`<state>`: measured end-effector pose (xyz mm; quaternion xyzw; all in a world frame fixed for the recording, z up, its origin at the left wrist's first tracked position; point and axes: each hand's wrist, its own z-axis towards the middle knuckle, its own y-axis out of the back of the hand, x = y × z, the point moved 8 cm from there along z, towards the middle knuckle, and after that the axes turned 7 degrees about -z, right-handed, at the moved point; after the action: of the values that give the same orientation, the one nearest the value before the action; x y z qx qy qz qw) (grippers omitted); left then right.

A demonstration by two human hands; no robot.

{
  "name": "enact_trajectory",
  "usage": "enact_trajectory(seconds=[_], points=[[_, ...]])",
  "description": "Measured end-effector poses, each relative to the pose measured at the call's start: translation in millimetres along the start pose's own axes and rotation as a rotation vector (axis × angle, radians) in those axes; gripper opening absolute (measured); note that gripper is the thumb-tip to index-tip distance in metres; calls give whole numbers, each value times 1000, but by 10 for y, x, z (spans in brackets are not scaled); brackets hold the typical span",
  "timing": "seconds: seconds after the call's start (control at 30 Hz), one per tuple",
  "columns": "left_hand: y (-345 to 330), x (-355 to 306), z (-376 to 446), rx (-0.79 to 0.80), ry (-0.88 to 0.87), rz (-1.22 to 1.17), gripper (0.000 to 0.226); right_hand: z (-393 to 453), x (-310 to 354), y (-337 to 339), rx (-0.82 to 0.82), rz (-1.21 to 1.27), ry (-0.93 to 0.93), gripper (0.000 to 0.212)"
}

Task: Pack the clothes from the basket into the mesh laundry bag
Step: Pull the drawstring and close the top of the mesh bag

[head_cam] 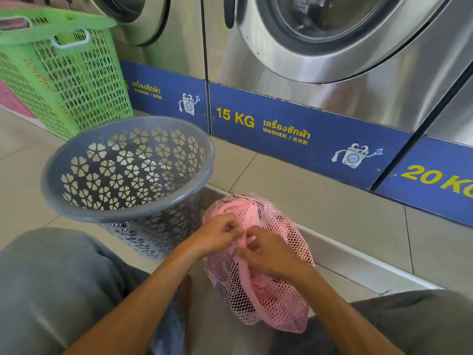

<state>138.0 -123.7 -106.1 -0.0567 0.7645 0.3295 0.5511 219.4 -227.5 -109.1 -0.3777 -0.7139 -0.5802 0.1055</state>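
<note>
What you can't make out from the head view

Your left hand (217,233) and right hand (266,254) cover the mouth of the mesh laundry bag (268,298) — whether it is closed stays hidden, and the clothes (240,280) inside show only as dark shapes through the netting. The grey basket (128,170) hides its own floor. The green basket (58,73) is blurred and cut by the left edge — the washer doors (332,29) by the top.
</note>
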Motion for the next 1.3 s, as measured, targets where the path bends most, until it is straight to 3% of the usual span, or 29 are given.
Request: enact_trajectory(seconds=[0.1,0.27,0.37,0.53,0.67,0.77,0.87,1.07,1.3], points=[[41,20,-11,-14,12,-24,19,36,-12,102,-39,2,-13,7],[81,-21,-8,-81,-21,36,22,23,24,77,9,-27,-4,15],[64,-29,-5,-44,-21,-43,23,8,51,-36,-7,-30,-5,30],[-16,9,-3,28,7,76,18,5,57,-215,90,-112,16,23],[147,27,20,-163,13,262,28,-5,83,-202,237,-178,23,25],[475,82,-10,-369,84,210,27,-124,9,-379,468,-271,10,17],[732,99,-60,-529,80,173,23,-167,-77,-450,547,-368,-11,15],[749,93,-81,-577,25,196,17,-179,-295,-402,632,-409,-152,12],[727,413,-27,-626,222,-71,25,-255,-234,-495,780,-340,-164,29]])
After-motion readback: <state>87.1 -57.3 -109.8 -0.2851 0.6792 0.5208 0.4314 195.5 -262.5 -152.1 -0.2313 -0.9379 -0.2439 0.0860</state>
